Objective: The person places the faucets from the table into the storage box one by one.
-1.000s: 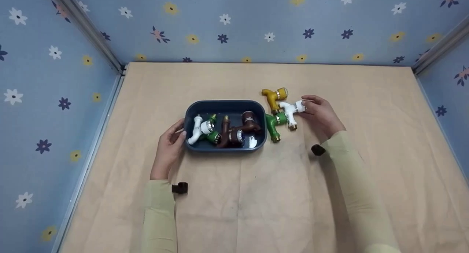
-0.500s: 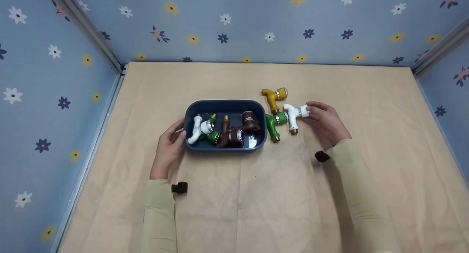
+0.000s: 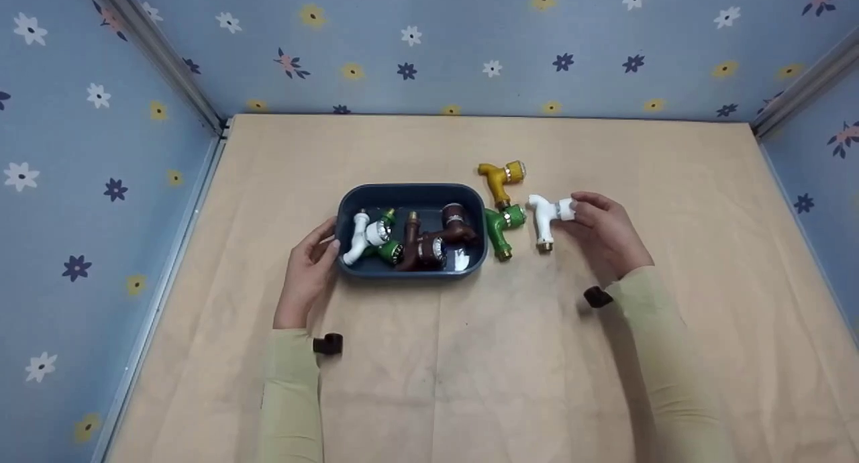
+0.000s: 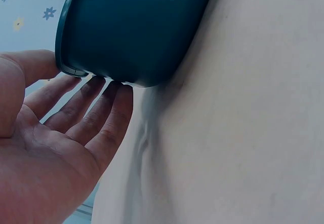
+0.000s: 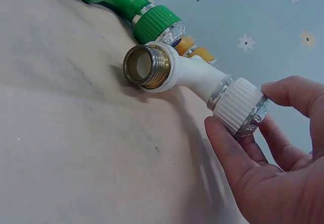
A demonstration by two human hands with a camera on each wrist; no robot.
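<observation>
My right hand (image 3: 607, 231) pinches the knob of a white tap (image 3: 545, 223) between thumb and fingers. In the right wrist view the brass threaded end of the white tap (image 5: 195, 77) faces the camera, low over the cloth. At the left end of a dark blue box (image 3: 413, 275), my left hand (image 3: 310, 268) rests its thumb at the rim and its fairly straight fingertips (image 4: 119, 95) against the outer wall. Inside the box lie another white tap (image 3: 360, 238), a green tap (image 3: 389, 250) and two brown taps (image 3: 411, 241), partly overlapping.
Just right of the box lies a green tap (image 3: 498, 231), with a yellow tap (image 3: 496, 181) behind it. Beige cloth (image 3: 436, 369) covers the table. Blue flowered panels (image 3: 456, 47) stand at the back and both sides.
My right hand has drawn the white tap right and toward me, away from the green and yellow taps. The left hand and the box have stayed in place.
</observation>
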